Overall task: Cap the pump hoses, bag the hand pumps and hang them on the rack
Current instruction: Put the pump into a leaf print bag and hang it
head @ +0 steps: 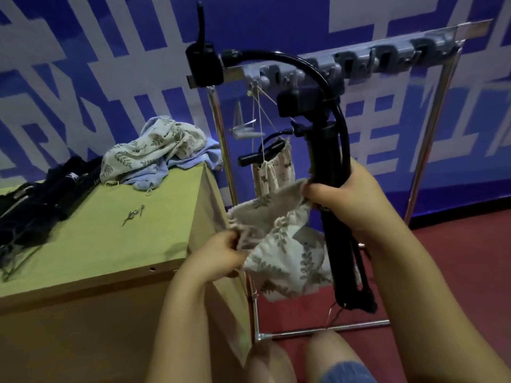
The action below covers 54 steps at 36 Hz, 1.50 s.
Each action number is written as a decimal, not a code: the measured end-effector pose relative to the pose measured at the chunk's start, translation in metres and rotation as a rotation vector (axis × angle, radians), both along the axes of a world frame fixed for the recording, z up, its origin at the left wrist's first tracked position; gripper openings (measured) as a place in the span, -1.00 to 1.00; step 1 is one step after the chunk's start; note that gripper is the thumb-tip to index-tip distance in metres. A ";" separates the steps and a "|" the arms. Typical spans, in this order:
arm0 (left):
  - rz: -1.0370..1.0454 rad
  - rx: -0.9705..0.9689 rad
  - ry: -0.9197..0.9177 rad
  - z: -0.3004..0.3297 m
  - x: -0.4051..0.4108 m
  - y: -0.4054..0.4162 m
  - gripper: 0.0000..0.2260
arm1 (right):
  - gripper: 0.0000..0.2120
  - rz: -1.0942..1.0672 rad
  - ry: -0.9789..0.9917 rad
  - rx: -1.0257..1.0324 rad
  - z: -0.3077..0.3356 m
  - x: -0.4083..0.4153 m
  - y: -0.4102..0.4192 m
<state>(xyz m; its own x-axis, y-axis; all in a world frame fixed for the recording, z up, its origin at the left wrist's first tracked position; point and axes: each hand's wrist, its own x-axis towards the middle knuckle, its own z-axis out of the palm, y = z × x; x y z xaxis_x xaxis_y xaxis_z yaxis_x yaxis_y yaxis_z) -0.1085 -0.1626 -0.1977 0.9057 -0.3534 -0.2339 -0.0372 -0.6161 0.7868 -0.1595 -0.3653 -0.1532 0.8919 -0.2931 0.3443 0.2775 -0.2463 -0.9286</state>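
Head view: the right hand point(348, 200) grips an upright black hand pump point(336, 217) and pinches the leaf-print bag point(282, 244); the left hand point(221, 252) pinches the bag's opposite edge, beside the green worktop point(96, 244), before the rack point(359, 64).

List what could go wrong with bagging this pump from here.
1. The right hand grips both the pump and the bag rim, so the opening may stay too narrow.
2. The curved hose sits close to the rack hooks and could snag.
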 end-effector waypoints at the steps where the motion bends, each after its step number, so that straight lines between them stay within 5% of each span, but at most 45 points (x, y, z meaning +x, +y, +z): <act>1: 0.084 0.002 0.015 -0.005 0.003 0.005 -0.85 | -0.80 -0.012 -0.002 -0.010 0.000 0.000 -0.003; 7: 0.378 -0.267 0.056 -0.023 0.006 0.023 -0.79 | -0.76 -0.056 -0.010 -0.030 0.001 0.000 -0.019; 13: 0.291 -0.834 0.279 -0.018 -0.003 0.010 -0.70 | -0.74 -0.018 0.016 -0.035 -0.003 0.003 -0.012; 20: 0.369 -1.040 0.340 -0.006 -0.016 -0.013 -0.78 | -0.68 0.004 0.018 -0.053 -0.006 0.001 -0.009; 24: 0.474 -0.871 0.233 -0.014 -0.005 -0.012 -0.82 | -0.73 0.000 -0.002 0.044 -0.003 -0.001 -0.013; 28: 0.534 -0.530 0.081 -0.035 0.012 -0.010 -0.38 | -0.75 0.006 -0.063 0.119 0.021 0.005 -0.024; 34: 0.536 -0.286 0.032 -0.039 0.022 -0.033 -0.52 | -0.79 0.140 -0.292 0.131 0.099 0.009 -0.022; 44: 0.433 -0.349 -0.071 -0.034 0.020 -0.054 -0.66 | -0.81 0.223 -0.458 0.086 0.146 0.012 0.012; 49: 0.302 -0.177 -0.068 -0.043 0.015 -0.062 -0.68 | -0.78 0.169 -0.498 0.156 0.144 0.020 0.024; 54: 0.382 -0.404 0.228 -0.065 0.008 -0.053 -0.70 | -0.80 0.129 -0.559 0.190 0.157 0.020 0.025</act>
